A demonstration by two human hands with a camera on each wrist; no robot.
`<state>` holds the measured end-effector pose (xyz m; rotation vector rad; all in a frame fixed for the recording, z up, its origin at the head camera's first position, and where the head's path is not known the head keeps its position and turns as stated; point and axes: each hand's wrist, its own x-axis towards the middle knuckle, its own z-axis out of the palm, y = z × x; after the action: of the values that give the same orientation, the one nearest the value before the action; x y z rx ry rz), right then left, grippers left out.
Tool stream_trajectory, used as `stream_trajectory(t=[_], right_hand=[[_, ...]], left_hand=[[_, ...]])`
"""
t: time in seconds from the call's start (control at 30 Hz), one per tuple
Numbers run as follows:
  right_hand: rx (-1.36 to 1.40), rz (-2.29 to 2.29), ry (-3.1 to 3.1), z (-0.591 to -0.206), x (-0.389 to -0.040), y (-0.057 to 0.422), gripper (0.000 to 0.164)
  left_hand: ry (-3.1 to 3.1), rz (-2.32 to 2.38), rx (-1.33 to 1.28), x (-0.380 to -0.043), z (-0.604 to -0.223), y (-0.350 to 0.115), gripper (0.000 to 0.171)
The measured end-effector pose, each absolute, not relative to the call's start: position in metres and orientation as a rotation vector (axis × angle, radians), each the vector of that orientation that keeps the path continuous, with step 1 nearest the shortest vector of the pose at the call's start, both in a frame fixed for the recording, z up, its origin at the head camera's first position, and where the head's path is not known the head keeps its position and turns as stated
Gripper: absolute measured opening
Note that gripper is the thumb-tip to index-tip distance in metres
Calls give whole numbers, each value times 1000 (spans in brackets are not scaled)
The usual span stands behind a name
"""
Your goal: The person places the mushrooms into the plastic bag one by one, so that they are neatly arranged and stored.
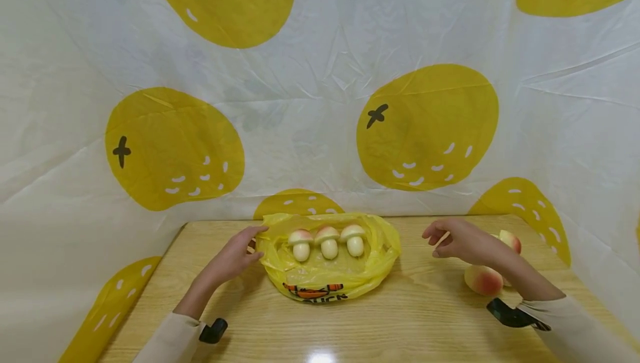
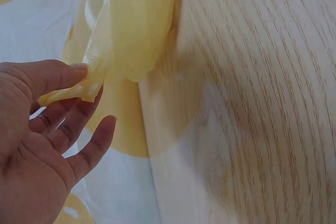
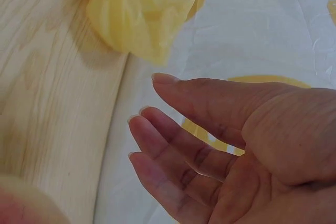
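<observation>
A yellow plastic bag (image 1: 320, 279) lies spread open on the wooden table, with dark print along its front. Three toy mushrooms (image 1: 328, 242), pale with pinkish caps, sit in a row in its opening. My left hand (image 1: 234, 257) pinches the bag's left edge between thumb and fingers; the left wrist view shows the gathered plastic (image 2: 86, 85) there. To the right of the bag, my right hand (image 1: 462, 242) hangs over the table with loosely bent fingers and nothing in them. In the right wrist view a gap separates its fingertips from the bag (image 3: 131, 14).
Near my right wrist are a peach-like fruit (image 1: 483, 280) with a red blush and another pale and red piece (image 1: 510, 240), partly covered by the hand. A white cloth (image 1: 300, 146) printed with large yellow fruit hangs behind the wooden table (image 1: 280, 329).
</observation>
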<state>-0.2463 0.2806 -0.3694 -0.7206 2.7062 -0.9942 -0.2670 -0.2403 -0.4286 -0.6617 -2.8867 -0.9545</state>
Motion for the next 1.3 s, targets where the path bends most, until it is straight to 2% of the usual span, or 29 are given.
stream_trajectory(t=[0.6, 0.77, 1.0, 1.3], right_hand=[[-681, -818, 2691, -374, -236, 337, 36], [-587, -814, 2612, -376, -232, 345, 37], [-632, -789, 2612, -384, -232, 348, 42], [-626, -784, 2702, -389, -237, 342, 32]], left_hand=[[-2894, -973, -642, -269, -428, -238, 61], [-2894, -978, -649, -269, -428, -238, 61], [-2890, -981, -647, -270, -430, -238, 61], [-2883, -985, -641, -271, -434, -239, 60]])
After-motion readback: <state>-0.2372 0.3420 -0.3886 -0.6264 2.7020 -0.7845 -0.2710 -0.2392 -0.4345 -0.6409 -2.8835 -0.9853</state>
